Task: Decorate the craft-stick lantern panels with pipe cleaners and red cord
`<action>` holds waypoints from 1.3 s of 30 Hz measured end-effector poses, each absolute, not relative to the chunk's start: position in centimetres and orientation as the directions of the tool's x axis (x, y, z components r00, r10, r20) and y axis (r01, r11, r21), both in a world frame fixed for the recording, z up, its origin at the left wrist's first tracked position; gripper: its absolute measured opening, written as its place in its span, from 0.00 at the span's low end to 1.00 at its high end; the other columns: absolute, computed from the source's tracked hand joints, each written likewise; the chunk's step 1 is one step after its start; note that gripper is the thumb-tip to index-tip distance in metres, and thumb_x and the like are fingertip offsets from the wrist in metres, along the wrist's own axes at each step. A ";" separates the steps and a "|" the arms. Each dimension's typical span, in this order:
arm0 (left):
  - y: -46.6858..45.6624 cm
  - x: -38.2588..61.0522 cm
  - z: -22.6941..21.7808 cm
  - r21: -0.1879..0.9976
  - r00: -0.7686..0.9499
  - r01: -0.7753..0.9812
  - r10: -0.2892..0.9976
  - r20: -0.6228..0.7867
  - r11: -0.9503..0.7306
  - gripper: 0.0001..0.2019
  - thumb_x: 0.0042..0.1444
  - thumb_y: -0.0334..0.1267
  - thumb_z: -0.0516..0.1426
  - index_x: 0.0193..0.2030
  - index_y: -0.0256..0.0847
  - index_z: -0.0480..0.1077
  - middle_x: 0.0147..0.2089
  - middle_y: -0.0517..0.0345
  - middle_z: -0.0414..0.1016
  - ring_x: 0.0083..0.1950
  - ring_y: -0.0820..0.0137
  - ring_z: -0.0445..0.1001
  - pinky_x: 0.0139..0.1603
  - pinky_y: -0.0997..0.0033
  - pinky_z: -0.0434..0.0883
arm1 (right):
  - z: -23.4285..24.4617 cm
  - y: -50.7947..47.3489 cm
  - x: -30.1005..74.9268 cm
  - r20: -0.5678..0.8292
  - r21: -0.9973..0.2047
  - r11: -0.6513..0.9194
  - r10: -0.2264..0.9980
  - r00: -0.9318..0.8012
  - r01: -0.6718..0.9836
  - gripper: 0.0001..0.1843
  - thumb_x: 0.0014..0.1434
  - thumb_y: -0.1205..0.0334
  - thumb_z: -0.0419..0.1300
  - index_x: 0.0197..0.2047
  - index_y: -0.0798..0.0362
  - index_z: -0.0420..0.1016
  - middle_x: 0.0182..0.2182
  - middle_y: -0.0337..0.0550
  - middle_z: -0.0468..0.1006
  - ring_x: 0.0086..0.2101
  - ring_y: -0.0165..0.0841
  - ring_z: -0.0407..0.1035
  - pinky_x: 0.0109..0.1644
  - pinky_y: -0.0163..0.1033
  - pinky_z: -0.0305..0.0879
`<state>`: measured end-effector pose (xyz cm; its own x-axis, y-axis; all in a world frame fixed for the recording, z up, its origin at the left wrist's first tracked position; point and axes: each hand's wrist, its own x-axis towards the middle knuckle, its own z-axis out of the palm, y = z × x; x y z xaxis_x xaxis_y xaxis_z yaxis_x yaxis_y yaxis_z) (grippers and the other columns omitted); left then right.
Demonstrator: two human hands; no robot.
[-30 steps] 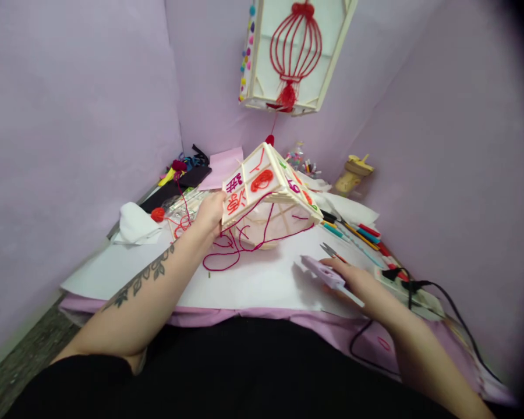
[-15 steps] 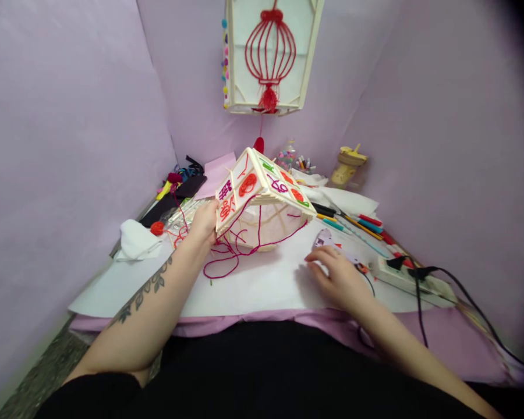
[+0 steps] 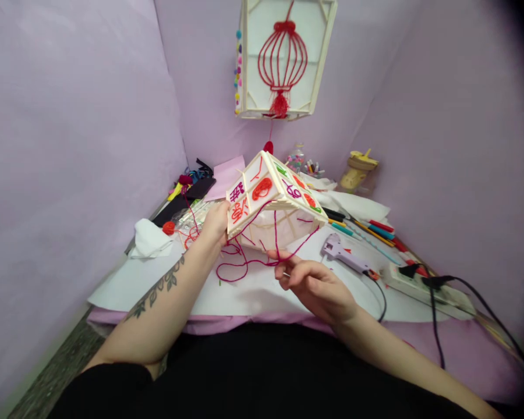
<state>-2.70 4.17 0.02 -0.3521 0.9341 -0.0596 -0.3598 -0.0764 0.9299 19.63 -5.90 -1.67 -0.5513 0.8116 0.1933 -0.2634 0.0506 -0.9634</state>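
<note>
My left hand [image 3: 218,224] is closed on the left edge of a boxy lantern [image 3: 266,189] made of pale sticks and white paper. The lantern is tilted, and its panels carry red, purple and green yarn figures. Loose strands of magenta yarn [image 3: 233,279] trail from its lower, open side onto the table. Under those strands, my right hand [image 3: 317,285] is raised with fingers apart, its fingertips touching the yarn. A lilac glue gun [image 3: 347,256] lies to the right of that hand.
A larger finished lantern [image 3: 283,64] hangs above at the back. Markers [image 3: 378,233] and a power strip [image 3: 423,285] with black cables line the right side. A crumpled white cloth [image 3: 151,238] and a red yarn ball [image 3: 168,227] lie at left; a yellow-lidded cup [image 3: 356,171] stands behind.
My right hand has moved left from beside the glue gun to the magenta strands under the lantern. My left hand keeps its hold. The whole view has shifted slightly.
</note>
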 end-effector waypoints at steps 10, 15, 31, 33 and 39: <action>2.5 -1.8 2.0 0.960 -0.419 -0.248 0.908 0.012 -0.127 0.09 0.50 0.29 0.54 0.21 0.40 0.66 0.19 0.64 0.67 0.30 0.68 0.71 0.32 0.73 0.68 | -1.3 -6.2 22.6 0.135 -0.988 0.057 0.780 -0.611 -0.145 0.33 0.43 0.27 0.56 0.18 0.52 0.64 0.53 0.50 0.75 0.27 0.33 0.67 0.34 0.44 0.66; 2.3 -1.7 2.1 0.958 -0.404 -0.253 0.914 0.019 -0.132 0.09 0.50 0.27 0.52 0.23 0.39 0.68 0.19 0.63 0.67 0.27 0.69 0.69 0.29 0.74 0.67 | -1.5 -6.1 23.2 0.111 -0.987 0.030 0.838 -0.534 -0.158 0.27 0.48 0.32 0.56 0.30 0.50 0.71 0.58 0.53 0.70 0.28 0.34 0.69 0.31 0.41 0.64; 4.9 -3.4 -1.2 0.916 -0.340 -0.398 0.934 -0.108 -0.039 0.04 0.44 0.35 0.56 0.26 0.39 0.70 0.22 0.58 0.74 0.25 0.66 0.73 0.30 0.67 0.72 | -1.8 -6.6 26.6 0.137 -0.990 0.095 0.819 -0.557 -0.103 0.32 0.47 0.27 0.54 0.39 0.46 0.72 0.61 0.52 0.66 0.25 0.31 0.69 0.28 0.41 0.65; 4.8 -3.3 -1.1 0.916 -0.339 -0.398 0.935 -0.106 -0.041 0.04 0.44 0.35 0.55 0.26 0.39 0.70 0.22 0.58 0.74 0.25 0.65 0.74 0.30 0.67 0.72 | -1.4 -6.7 26.1 0.149 -0.988 0.107 0.830 -0.537 -0.109 0.25 0.50 0.35 0.59 0.39 0.48 0.72 0.61 0.53 0.66 0.29 0.34 0.71 0.30 0.42 0.67; 4.6 -3.1 -0.8 0.920 -0.359 -0.389 0.928 -0.096 -0.055 0.04 0.44 0.35 0.55 0.27 0.38 0.70 0.24 0.56 0.76 0.28 0.63 0.76 0.31 0.65 0.73 | -2.8 -6.5 24.5 0.090 -0.980 0.152 0.918 -0.386 0.132 0.09 0.56 0.56 0.59 0.34 0.53 0.71 0.58 0.55 0.68 0.30 0.30 0.73 0.31 0.37 0.67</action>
